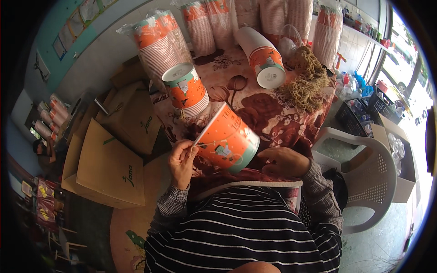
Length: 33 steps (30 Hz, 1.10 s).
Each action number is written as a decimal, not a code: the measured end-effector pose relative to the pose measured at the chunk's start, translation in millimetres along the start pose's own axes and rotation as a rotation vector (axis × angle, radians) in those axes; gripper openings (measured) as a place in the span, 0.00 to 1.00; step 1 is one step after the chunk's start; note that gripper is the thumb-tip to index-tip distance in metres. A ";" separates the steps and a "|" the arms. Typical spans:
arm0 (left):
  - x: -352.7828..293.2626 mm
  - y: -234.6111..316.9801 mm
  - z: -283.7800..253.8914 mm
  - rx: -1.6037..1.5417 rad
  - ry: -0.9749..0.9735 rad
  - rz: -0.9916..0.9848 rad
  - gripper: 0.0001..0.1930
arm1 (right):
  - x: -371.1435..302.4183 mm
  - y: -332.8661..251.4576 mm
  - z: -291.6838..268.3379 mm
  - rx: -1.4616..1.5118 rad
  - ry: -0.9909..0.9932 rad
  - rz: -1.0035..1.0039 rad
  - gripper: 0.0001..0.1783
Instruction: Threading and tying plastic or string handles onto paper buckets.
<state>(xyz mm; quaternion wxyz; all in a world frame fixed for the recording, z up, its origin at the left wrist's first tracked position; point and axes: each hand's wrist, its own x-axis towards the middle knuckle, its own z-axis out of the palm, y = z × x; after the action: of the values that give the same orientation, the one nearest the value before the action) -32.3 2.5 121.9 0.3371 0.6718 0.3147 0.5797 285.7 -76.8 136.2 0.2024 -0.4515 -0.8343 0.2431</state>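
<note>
We see a table (273, 113) covered with a dark red cloth with big flowers. Behind its far edge the wall (95, 59) is grey, with a teal part (68, 32) on the left where some papers hang. On the floor at the left lie flat brown cardboard boxes (109, 168). Just beside the right edge of the table stands a white plastic chair (373, 177). At the far right, strong daylight comes in through an opening (405, 59), and dark crates (359, 109) stand on the pale floor (382, 241) there.
</note>
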 end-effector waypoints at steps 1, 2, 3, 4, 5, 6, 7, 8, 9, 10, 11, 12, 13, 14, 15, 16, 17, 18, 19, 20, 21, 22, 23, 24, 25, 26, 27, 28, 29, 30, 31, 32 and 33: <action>0.3 -0.5 1.1 -0.161 0.056 -0.092 0.07 | 3.3 -2.6 4.3 -0.002 0.000 -0.005 0.27; 0.1 0.0 4.1 -0.219 0.068 -0.123 0.08 | 7.0 -5.2 10.6 0.080 0.023 0.027 0.28; 0.8 2.7 8.8 -0.235 0.082 -0.126 0.08 | 11.7 -7.4 16.6 0.161 0.049 0.058 0.28; 0.9 4.7 14.2 -0.251 0.094 -0.130 0.08 | 17.0 -8.4 24.4 0.176 0.162 -0.035 0.27; 1.4 -1.9 20.0 -0.312 0.086 -0.103 0.07 | 21.0 -11.7 26.0 0.174 0.163 -0.040 0.27; 0.7 -0.1 25.0 -0.294 0.094 -0.105 0.07 | 23.7 -18.2 27.1 0.221 0.233 0.011 0.26; 0.2 1.6 29.1 -0.276 0.101 -0.107 0.06 | 26.1 -22.4 28.9 0.269 0.302 0.062 0.24; -0.3 -0.7 31.3 -0.263 0.083 -0.095 0.07 | 29.5 -20.9 34.0 0.281 0.445 0.007 0.18; -0.5 2.3 36.9 -0.309 0.089 -0.095 0.08 | 31.5 -20.2 35.2 0.281 0.445 0.005 0.18; -0.4 5.2 41.0 -0.355 0.096 -0.096 0.09 | 33.2 -20.0 36.0 0.410 0.496 0.122 0.15; -0.6 2.9 41.8 -0.401 0.092 -0.102 0.10 | 35.4 -19.9 37.1 0.539 0.545 0.239 0.13; 1.4 1.4 42.5 -0.400 0.093 -0.101 0.10 | 39.1 -19.0 38.1 0.539 0.545 0.238 0.13; 4.5 0.3 43.2 -0.429 0.116 -0.094 0.10 | 43.9 -18.2 39.0 0.537 0.634 0.215 0.13; 8.3 -1.3 43.9 -0.457 0.140 -0.088 0.10 | 49.3 -17.2 40.2 0.534 0.723 0.192 0.12; 14.8 -5.1 43.3 -0.521 0.134 -0.078 0.11 | 57.2 -15.2 42.8 0.572 0.789 0.139 0.12; 21.4 -8.1 43.2 -0.519 0.136 -0.077 0.11 | 65.3 -14.8 43.0 0.609 0.854 0.085 0.13; 27.5 -10.7 42.9 -0.523 0.132 -0.054 0.12 | 71.9 -14.7 39.6 0.687 0.858 0.021 0.12; 34.5 -12.5 42.5 -0.526 0.124 -0.029 0.13 | 83.0 -4.2 35.5 0.655 0.895 -0.024 0.11; 37.7 -3.8 41.2 -0.481 0.070 -0.046 0.17 | 93.4 6.3 30.1 0.620 0.935 -0.065 0.10; 40.7 -4.3 40.9 -0.441 0.095 -0.032 0.18 | 105.1 15.8 22.1 0.562 1.000 -0.093 0.08; 41.6 -8.0 36.0 -0.397 0.133 -0.019 0.19 | 116.0 13.7 9.0 0.547 0.968 -0.076 0.08; 36.8 -21.4 24.9 -0.337 0.156 -0.064 0.20 | 124.1 8.3 -7.0 0.529 0.940 -0.059 0.08; 32.5 -31.9 19.4 -0.271 0.107 -0.074 0.19 | 127.5 9.4 -23.3 0.511 0.943 -0.005 0.09; 28.7 -42.6 11.5 -0.207 0.067 -0.091 0.19 | 136.8 14.0 -37.0 0.492 0.926 0.037 0.09; 22.8 -51.4 1.5 -0.163 -0.011 -0.121 0.16 | 150.0 19.9 -48.5 0.477 0.901 0.075 0.09; 14.8 -63.9 -9.3 -0.103 -0.084 -0.186 0.14 | 164.4 22.5 -59.1 0.428 0.934 -0.020 0.09; 5.0 -79.1 -20.2 -0.042 -0.159 -0.253 0.12 | 178.5 23.3 -68.0 0.378 0.965 -0.115 0.10; -6.5 -94.4 -32.3 0.144 -0.214 -0.216 0.11 | 189.8 18.1 -77.8 0.267 0.962 -0.096 0.10; -20.2 -108.3 -44.0 0.332 -0.269 -0.179 0.09 | 201.0 11.0 -86.5 0.158 0.958 -0.078 0.10; -34.6 -120.0 -52.6 0.389 -0.287 -0.151 0.09 | 214.2 8.1 -93.0 0.190 0.899 -0.046 0.10; -47.9 -129.8 -57.8 0.444 -0.310 -0.119 0.09 | 229.6 11.2 -98.7 0.105 0.918 -0.062 0.10; -62.3 -139.0 -62.3 0.413 -0.366 -0.220 0.10 | 244.1 13.8 -102.2 0.020 0.936 -0.076 0.10; -72.0 -144.8 -67.0 0.382 -0.417 -0.321 0.11 | 255.4 9.3 -105.6 -0.080 0.919 -0.084 0.10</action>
<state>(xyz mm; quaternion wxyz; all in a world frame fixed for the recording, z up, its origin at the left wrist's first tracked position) -112.7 33.0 -30.5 0.3493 0.7690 0.4439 0.2993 220.2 168.7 245.3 0.5434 -0.4858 -0.6842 -0.0230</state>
